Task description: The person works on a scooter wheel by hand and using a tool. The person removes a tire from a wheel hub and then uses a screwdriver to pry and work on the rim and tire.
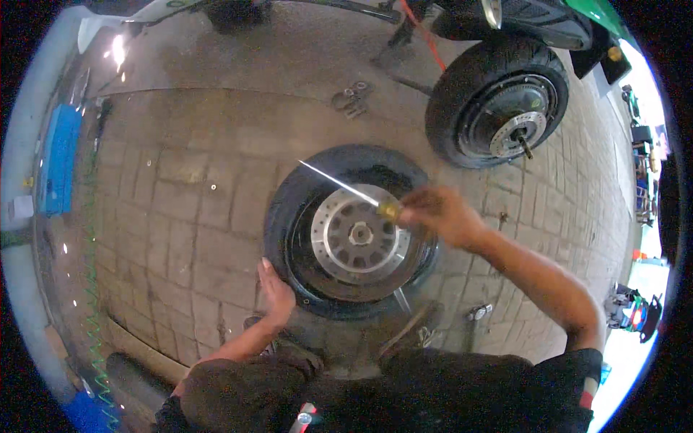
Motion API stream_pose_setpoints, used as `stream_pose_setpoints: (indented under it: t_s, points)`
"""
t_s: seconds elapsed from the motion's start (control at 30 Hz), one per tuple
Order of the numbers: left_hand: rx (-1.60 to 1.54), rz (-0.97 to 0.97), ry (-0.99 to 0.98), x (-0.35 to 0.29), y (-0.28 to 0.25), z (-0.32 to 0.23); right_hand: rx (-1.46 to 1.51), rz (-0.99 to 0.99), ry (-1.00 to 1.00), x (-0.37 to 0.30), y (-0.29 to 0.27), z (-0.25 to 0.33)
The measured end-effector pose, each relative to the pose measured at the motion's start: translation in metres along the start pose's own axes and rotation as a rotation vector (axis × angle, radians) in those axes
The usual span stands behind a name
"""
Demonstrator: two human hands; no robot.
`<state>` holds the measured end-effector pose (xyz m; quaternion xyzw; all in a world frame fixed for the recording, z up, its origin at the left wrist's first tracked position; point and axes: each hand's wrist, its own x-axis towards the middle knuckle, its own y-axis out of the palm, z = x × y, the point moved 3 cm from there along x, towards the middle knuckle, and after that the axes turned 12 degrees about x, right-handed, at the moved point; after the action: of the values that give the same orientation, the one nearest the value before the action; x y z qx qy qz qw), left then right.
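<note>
A scooter-type wheel lies flat on the paved floor before me, its black tyre point(283, 198) around a rim with a silver brake disc point(323, 249) facing up. My right hand point(451, 220) is closed around the yellow handle of a long screwdriver point(339, 184). Its bright shaft points up and left across the wheel, apparently held above it. Against the tyre's near left side rests my left hand point(276, 292), fingers stretched out and holding nothing. At the near right edge of the tyre, a flat metal bar point(401, 299) sticks out; its other end is hard to make out.
Another wheel point(449, 108) with a disc and axle stands at the far right, by a vehicle. Small metal parts point(351, 99) lie beyond my wheel. A metal piece point(478, 312) lies near my right foot. A blue crate point(60, 159) and green coiled hose point(92, 303) are left.
</note>
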<state>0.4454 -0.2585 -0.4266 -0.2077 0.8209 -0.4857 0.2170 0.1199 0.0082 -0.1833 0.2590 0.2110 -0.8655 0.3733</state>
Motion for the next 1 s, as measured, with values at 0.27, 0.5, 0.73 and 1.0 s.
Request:
stream_pose_setpoints:
  t_s: [0.27,0.5,0.73,1.0]
  points:
    - [-0.034,0.074,0.035,0.002,-0.02,-0.001,-0.344,0.021,-0.255,-0.037,0.051,-0.007]
    - [-0.393,0.224,-0.544,0.012,-0.053,-0.038,-0.493,0.22,-0.324,-0.055,0.047,-0.028]
    - [-0.939,0.235,-0.493,0.02,-0.053,-0.05,-0.33,0.279,-0.163,-0.041,0.064,-0.034]
    - [0.13,0.115,0.048,-0.001,-0.032,-0.011,-0.162,0.24,-0.202,-0.005,0.086,-0.035]
